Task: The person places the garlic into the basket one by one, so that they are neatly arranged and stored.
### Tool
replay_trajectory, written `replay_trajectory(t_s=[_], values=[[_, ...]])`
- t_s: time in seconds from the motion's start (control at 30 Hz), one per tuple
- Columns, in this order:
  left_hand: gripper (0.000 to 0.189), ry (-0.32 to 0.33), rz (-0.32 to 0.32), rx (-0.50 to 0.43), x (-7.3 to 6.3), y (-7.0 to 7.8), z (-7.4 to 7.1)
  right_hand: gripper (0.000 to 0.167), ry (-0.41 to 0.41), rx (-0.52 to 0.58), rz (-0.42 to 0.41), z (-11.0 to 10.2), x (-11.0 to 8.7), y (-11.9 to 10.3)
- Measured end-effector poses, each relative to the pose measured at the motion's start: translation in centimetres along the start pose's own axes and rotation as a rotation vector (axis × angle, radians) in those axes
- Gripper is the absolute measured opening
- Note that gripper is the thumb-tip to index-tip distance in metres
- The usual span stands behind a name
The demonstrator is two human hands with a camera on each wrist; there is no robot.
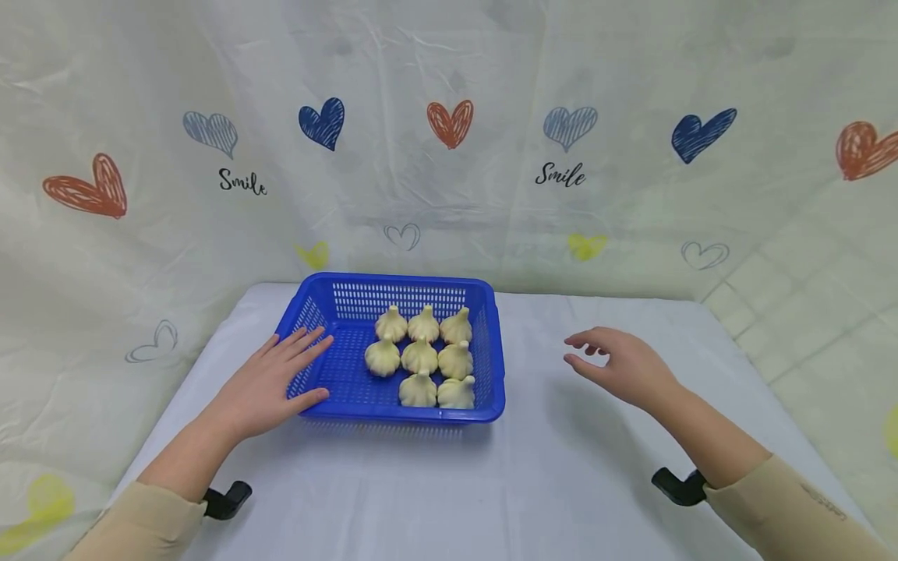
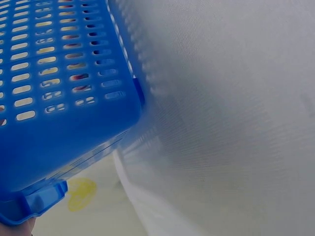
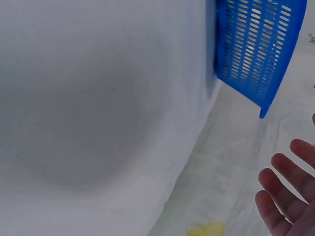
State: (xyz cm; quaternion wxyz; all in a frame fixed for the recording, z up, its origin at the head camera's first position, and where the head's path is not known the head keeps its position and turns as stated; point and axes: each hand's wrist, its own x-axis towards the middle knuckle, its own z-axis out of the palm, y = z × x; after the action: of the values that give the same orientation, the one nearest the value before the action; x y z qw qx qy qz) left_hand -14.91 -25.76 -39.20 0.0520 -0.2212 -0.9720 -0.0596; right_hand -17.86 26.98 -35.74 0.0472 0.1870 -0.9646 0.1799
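Note:
A blue slotted plastic basket (image 1: 351, 409) stands left of the middle of the table in the head view. Several pale, pleated garlic bulbs (image 1: 419, 357) sit in rows in its middle and right part. My left hand (image 1: 277, 382) lies over the basket's left rim, fingers spread and straight. The left wrist view shows the basket's wall (image 2: 74, 123) close up, with a bit of the hand (image 2: 17, 228) under a corner. Right of the basket, my right hand (image 1: 627, 366) hovers above the table, fingers loosely bent and holding nothing. Its fingers (image 3: 290, 177) also show in the right wrist view.
A white cloth covers the table (image 1: 421, 499). Behind and beside it hangs a pale sheet (image 1: 449, 202) printed with hearts and the word Smile. Black straps with short mounts (image 1: 228, 500) show at both cuffs.

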Motion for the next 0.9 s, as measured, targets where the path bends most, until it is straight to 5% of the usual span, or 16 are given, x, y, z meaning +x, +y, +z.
replay_trajectory(t_s=[0.67, 0.9], values=[[0.078, -0.021, -0.004, 0.007, -0.1, -0.3, -0.3, 0.038, 0.019, 0.017, -0.024, 0.6, -1.7, 0.4], [0.076, 0.000, -0.011, 0.046, -0.1, -0.2, -0.4, 0.057, 0.065, -0.059, -0.088, 0.6, -1.9, 0.6]])
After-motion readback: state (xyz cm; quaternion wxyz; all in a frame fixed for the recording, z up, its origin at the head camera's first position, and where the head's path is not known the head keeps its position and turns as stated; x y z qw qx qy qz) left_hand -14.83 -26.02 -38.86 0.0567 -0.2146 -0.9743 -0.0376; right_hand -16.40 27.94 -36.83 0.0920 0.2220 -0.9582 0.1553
